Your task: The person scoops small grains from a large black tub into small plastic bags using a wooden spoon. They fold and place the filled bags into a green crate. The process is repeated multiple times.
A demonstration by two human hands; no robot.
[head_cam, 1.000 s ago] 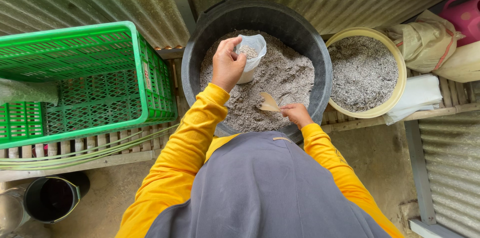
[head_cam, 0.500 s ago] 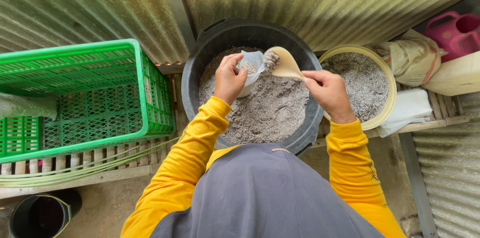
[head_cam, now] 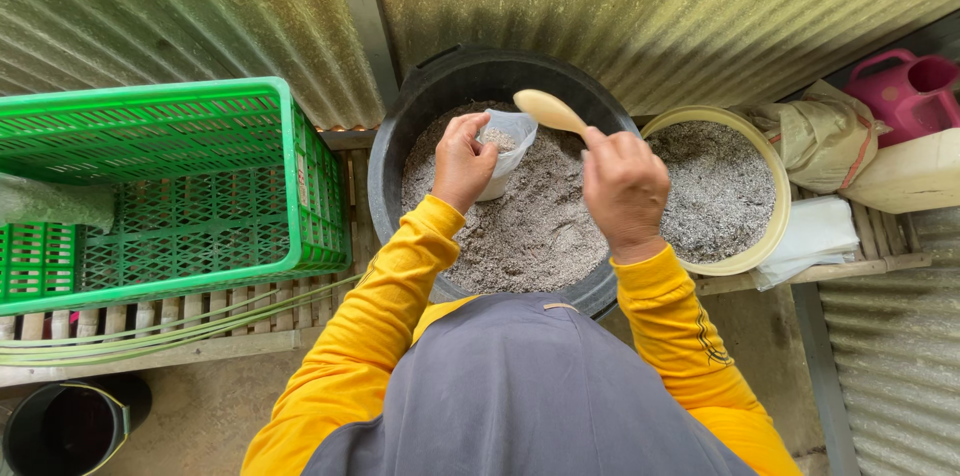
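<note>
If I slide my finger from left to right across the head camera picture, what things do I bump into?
Green crate → left hand holding a small clear bag → right hand with a wooden spoon → yellow basin of grey grit → tan sack → pink watering can.

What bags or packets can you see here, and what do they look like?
Small clear plastic bag: held in the left hand over the black tub, some grey mix inside.
Tan sack: far right on the slatted bench, crumpled, with a red stripe.
No signs or screens show.
</note>
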